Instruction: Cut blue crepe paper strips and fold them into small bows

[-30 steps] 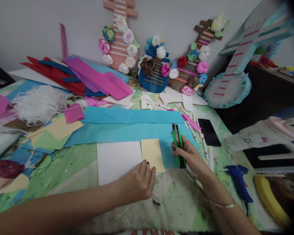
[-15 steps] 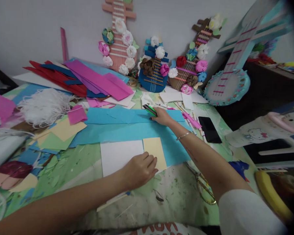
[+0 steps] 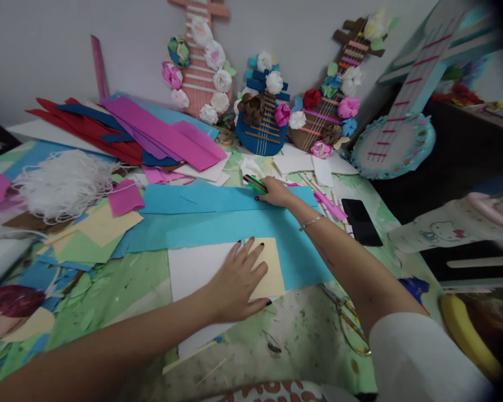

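Note:
My left hand (image 3: 241,279) lies with fingers spread over a cream paper piece (image 3: 272,268) and a white sheet (image 3: 193,273), covering part of both. Those two rest partly over a wide strip of blue paper (image 3: 193,230). In my right hand (image 3: 274,192) is a green-and-black box cutter (image 3: 255,183), held above the back of the blue paper with its front end pointing left. A folded or separate blue strip (image 3: 180,198) lies along the far edge of the wide one.
Scissors (image 3: 352,329) lie right of the white sheet, a black phone (image 3: 361,222) farther back. Paper scraps (image 3: 96,229) and white string (image 3: 65,181) cover the left side. Decorated paper instruments (image 3: 262,131) lean on the wall. A cup (image 3: 440,231) stands at right.
My left hand has gone from curled to spread flat on the cream paper and white sheet. The right hand still holds the box cutter in nearly the same place.

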Action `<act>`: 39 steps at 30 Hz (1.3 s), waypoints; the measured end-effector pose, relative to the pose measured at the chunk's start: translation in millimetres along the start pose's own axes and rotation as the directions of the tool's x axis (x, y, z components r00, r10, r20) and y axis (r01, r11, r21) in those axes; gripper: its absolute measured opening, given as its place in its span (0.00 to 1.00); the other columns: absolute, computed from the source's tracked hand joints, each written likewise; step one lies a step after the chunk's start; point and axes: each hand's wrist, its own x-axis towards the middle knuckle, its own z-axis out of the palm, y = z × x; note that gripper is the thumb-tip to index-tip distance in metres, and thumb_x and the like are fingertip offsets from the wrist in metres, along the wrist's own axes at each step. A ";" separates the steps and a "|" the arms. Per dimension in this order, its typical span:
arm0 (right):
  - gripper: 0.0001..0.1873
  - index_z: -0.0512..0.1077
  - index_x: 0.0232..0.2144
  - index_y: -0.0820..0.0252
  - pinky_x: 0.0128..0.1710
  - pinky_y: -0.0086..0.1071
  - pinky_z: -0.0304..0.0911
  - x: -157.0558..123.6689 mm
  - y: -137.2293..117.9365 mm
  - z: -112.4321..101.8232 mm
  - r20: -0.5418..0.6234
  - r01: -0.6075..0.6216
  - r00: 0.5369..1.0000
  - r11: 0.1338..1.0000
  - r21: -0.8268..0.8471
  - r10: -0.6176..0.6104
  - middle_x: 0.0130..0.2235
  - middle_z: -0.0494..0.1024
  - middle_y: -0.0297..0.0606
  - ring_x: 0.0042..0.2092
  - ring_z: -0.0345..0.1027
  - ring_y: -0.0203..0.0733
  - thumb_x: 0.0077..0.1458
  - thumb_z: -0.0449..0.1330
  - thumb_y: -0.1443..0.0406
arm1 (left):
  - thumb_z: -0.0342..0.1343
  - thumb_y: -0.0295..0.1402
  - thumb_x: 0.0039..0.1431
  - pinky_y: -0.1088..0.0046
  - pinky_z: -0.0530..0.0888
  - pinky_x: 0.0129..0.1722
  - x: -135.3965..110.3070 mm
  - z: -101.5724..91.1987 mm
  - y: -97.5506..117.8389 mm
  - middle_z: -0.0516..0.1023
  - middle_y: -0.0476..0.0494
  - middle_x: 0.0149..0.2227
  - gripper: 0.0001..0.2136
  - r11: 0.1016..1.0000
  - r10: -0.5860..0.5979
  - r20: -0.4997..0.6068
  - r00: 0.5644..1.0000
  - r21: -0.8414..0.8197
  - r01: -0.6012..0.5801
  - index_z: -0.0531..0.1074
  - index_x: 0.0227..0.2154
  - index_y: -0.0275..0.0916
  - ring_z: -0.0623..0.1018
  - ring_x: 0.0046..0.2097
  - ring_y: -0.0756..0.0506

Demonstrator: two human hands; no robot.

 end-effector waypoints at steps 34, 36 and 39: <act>0.16 0.68 0.44 0.64 0.45 0.39 0.60 28.5 3.8 17.8 -0.156 0.018 0.988 0.996 0.087 -0.004 0.51 0.70 0.49 0.49 0.64 0.53 0.51 0.58 0.66 | 0.54 0.51 0.51 0.44 0.59 0.52 6.5 -9.2 -17.8 0.59 0.21 0.61 0.30 0.995 -0.090 0.024 0.996 0.054 0.089 0.67 0.50 0.30 0.58 0.61 0.24; 0.16 0.69 0.43 0.65 0.45 0.40 0.61 28.4 3.8 18.4 -0.159 0.011 0.987 0.995 0.098 0.004 0.50 0.71 0.49 0.49 0.64 0.53 0.50 0.58 0.67 | 0.54 0.51 0.51 0.44 0.59 0.52 6.2 -9.3 -18.1 0.59 0.20 0.61 0.31 0.995 -0.088 0.025 0.996 0.057 0.086 0.67 0.50 0.30 0.58 0.61 0.24; 0.15 0.69 0.42 0.64 0.45 0.39 0.61 27.4 2.5 18.1 -0.164 0.007 0.986 0.993 0.118 0.013 0.49 0.71 0.48 0.49 0.64 0.52 0.49 0.59 0.67 | 0.54 0.52 0.52 0.43 0.59 0.52 6.0 -9.8 -17.8 0.59 0.20 0.61 0.31 0.994 -0.088 0.031 0.996 0.063 0.086 0.68 0.51 0.30 0.59 0.61 0.24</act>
